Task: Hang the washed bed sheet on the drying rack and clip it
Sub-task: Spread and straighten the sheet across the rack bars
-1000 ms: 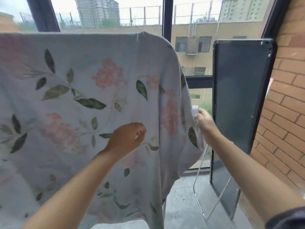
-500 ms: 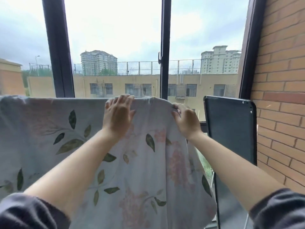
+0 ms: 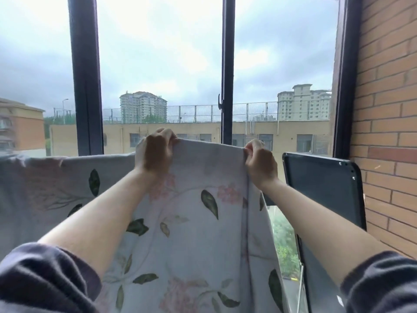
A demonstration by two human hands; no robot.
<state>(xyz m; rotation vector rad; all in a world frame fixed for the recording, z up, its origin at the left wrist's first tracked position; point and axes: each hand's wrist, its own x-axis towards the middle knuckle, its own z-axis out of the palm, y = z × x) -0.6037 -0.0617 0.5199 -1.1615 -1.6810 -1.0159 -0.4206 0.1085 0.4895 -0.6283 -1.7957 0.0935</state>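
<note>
The bed sheet (image 3: 191,233), pale with green leaves and pink flowers, hangs draped across the lower half of the view; the drying rack under it is hidden. My left hand (image 3: 156,152) pinches the sheet's top fold and lifts it above the rest of the edge. My right hand (image 3: 260,163) grips the top right corner of the sheet. The stretch of fold between my hands is raised and taut. No clip shows in either hand.
Dark window frames (image 3: 226,75) stand right behind the sheet. A dark flat panel (image 3: 325,188) on thin metal legs leans at the right, against the brick wall (image 3: 388,132). Buildings and grey sky lie beyond the glass.
My hands rose from the sheet's middle and right side to its top edge, then closed on the fold and lifted it. The view tilted up toward the window.
</note>
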